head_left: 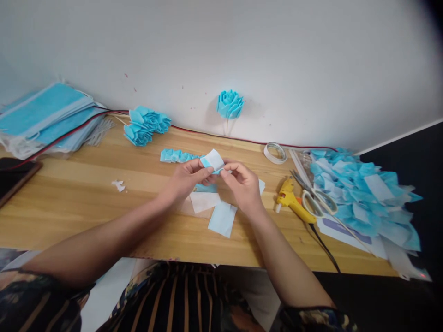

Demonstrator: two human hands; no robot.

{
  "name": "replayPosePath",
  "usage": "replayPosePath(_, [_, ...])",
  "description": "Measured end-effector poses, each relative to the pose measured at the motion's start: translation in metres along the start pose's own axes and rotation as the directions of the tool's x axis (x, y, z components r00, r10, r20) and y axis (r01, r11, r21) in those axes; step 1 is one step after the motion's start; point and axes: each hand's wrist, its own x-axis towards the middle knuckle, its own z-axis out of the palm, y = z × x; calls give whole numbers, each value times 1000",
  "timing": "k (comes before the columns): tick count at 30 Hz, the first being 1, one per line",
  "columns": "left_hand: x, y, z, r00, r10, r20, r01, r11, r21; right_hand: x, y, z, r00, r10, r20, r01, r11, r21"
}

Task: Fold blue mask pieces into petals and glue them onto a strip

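A small square of blue-and-white mask fabric is held up between my two hands, its white side facing me and a blue edge showing along the bottom. My left hand pinches its left side between thumb and fingers. On the right, the fingertips of my right hand grip its lower corner. Beneath them lie loose fabric squares, a white one and a pale blue one. Just behind my left hand runs a row of folded blue petals.
Fabric flowers on sticks lie at back left; another flower leans on the wall. A stack of masks and a phone sit left. Rightward are a tape roll, yellow glue gun, scissors and piled fabric pieces.
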Motion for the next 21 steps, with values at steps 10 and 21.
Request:
replayPosePath(10, [0,0,0,1000,-4,1,4,998,66,2,-3,3,986,169,1,-167,972,166])
replayPosePath(21, [0,2,1,998,47,31,-49,997,65,1,-9,4,986,167,13,-167,974,155])
